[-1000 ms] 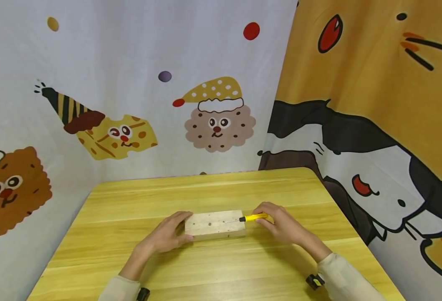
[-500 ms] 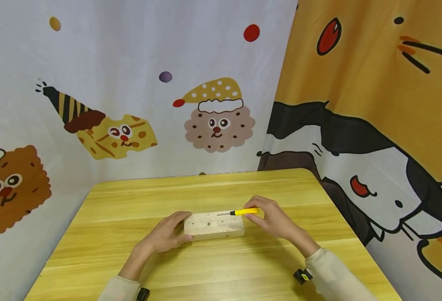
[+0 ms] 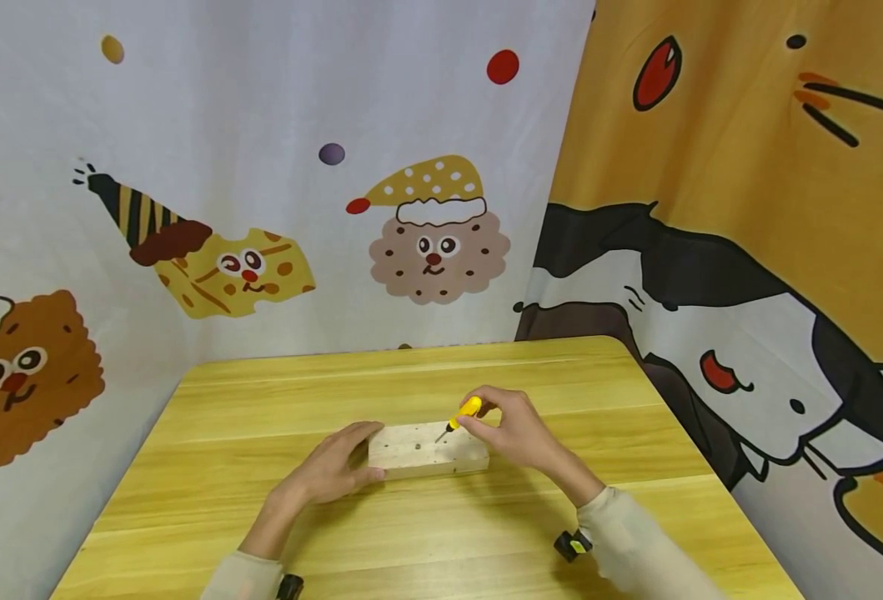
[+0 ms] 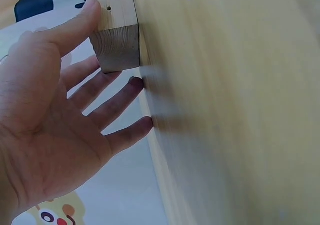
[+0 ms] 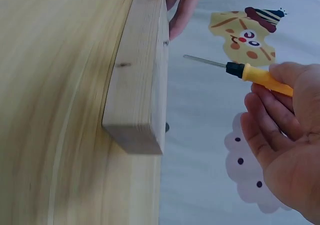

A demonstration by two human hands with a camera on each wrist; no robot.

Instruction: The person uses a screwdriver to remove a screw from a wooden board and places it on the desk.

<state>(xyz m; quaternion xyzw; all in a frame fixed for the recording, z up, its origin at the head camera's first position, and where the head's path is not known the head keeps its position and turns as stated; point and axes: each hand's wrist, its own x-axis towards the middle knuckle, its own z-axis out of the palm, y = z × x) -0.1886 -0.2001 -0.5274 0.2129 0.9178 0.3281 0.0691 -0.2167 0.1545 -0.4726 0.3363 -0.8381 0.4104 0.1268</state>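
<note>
A pale wooden block lies on the table, with several small dark holes or spots in its top. My left hand holds its left end, thumb on the near side and fingers at the far side; in the left wrist view the other fingers of this hand are spread below the block end. Over the block's right half, my right hand pinches a yellow-handled screwdriver tilted downward to the left. Seen from the right wrist, the screwdriver tip is apart from the block.
The wood-grain table extends around the block on every side. Behind it hangs a white curtain with cartoon prints, and an orange printed curtain hangs at the right.
My right hand has moved left over the block, and the screwdriver has gone from nearly level to tilted with its tip down. My left hand and the block have stayed in place.
</note>
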